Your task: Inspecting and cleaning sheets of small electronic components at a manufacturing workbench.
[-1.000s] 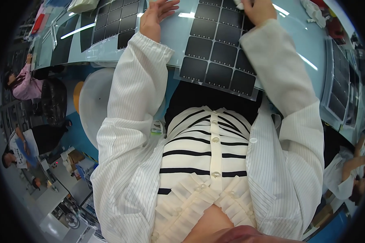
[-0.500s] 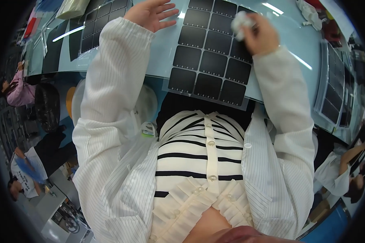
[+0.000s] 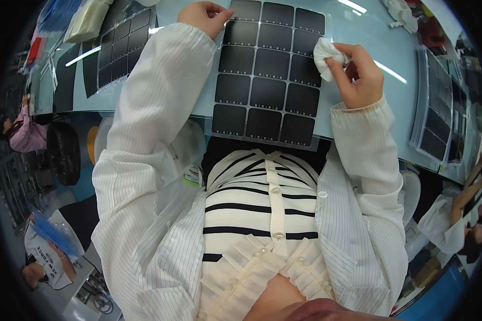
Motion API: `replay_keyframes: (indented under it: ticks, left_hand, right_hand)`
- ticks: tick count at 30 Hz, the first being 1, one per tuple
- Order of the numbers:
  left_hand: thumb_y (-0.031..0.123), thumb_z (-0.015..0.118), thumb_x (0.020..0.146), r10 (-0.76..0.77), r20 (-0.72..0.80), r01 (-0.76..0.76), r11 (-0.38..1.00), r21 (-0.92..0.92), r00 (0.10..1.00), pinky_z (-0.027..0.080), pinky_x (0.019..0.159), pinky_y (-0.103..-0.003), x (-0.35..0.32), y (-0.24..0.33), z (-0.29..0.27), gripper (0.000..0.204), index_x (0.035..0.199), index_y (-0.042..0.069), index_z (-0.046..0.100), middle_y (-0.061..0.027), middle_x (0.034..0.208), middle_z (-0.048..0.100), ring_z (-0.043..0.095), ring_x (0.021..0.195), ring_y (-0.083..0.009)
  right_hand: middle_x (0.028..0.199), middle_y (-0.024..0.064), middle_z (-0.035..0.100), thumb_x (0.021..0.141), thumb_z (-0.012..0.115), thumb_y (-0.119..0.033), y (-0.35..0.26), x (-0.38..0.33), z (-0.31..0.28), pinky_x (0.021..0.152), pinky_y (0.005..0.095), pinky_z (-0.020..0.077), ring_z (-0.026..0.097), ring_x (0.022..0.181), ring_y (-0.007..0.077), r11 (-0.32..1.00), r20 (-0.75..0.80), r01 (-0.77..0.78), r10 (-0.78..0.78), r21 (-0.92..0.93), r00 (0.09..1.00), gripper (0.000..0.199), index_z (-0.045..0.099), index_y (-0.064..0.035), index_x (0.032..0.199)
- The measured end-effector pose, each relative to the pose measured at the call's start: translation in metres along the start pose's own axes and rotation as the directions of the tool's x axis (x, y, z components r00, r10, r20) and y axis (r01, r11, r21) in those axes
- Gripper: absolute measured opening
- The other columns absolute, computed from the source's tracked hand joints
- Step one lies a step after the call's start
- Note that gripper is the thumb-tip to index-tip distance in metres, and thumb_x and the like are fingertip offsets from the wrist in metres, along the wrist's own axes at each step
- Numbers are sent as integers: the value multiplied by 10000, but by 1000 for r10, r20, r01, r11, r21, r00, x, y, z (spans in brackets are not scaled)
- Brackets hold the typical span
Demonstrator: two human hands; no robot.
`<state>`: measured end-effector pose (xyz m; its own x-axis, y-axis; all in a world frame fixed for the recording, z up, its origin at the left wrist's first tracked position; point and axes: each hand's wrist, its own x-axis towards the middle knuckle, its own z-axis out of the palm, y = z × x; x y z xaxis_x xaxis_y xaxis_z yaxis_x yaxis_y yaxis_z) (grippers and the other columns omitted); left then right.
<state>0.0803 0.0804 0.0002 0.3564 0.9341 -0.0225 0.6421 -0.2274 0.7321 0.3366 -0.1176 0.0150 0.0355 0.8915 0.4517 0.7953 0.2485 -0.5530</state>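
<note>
In front of me lies a clear sheet carrying rows of black rounded rectangles (image 3: 269,93), its near end reaching past the table's front edge. At the sheet's upper left edge, my left hand (image 3: 202,19) is closed in a pinch, fingertips on its border. My right hand (image 3: 363,76) grips a crumpled white cloth (image 3: 328,58) between thumb and fingers. That cloth touches or hovers just over the sheet's right border; I cannot tell which.
Similar black-panelled sheets (image 3: 125,47) lie at the left, near a pale plastic packet (image 3: 89,20). More are stacked at the right (image 3: 435,109). A crumpled white piece (image 3: 401,15) sits at the far right of the glossy table (image 3: 383,40). Other people are at both sides.
My left hand went from spread fingers to a pinch at the sheet's edge. My right hand moved toward me and slightly right with the cloth. In the picture, the sheet sits lower and further left.
</note>
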Motion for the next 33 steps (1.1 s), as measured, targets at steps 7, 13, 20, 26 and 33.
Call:
replay_keyframes:
  ticks: [7,13,20,26,33]
  left_hand:
    - [137,618,759,226,-301,-200,973,115,926,464,542,-325,12,9,17,131,774,7,608,-131,646,603,589,577,-217]
    - [158,598,775,262,-249,-328,902,-281,933,473,531,-313,56,-15,13,165,763,-6,602,-111,611,608,599,551,-195]
    - [222,660,773,-145,-49,130,965,-229,988,451,461,-269,50,3,7,255,870,-7,606,-65,588,586,562,487,-140]
    - [189,698,751,261,-162,-266,964,-13,952,450,565,-256,-1,5,-15,386,1070,13,572,-45,734,604,551,625,-114]
    - [50,553,827,462,92,-470,874,122,882,365,1000,-354,-97,-21,-25,512,1295,221,435,-128,1273,472,403,1217,-282]
  right_hand:
    - [858,29,615,818,650,-95,-1,-4,-29,474,154,351,524,589,36,916,-287,-241,336,320,897,261,586,-16,1058]
    - [905,60,618,822,648,-109,7,-12,-47,471,154,344,507,573,37,860,-335,-333,468,387,817,280,574,-12,1074]
    - [887,55,617,815,655,-107,2,-14,-38,476,153,346,503,563,36,851,-266,-352,470,390,842,283,577,-6,1067]
    - [801,21,607,803,655,-90,-17,3,-8,478,167,347,506,572,35,926,-131,-195,248,323,960,233,609,-17,1019]
    - [873,80,610,793,637,-184,-42,48,64,600,304,476,604,690,225,994,69,61,-55,-88,996,243,594,-53,993]
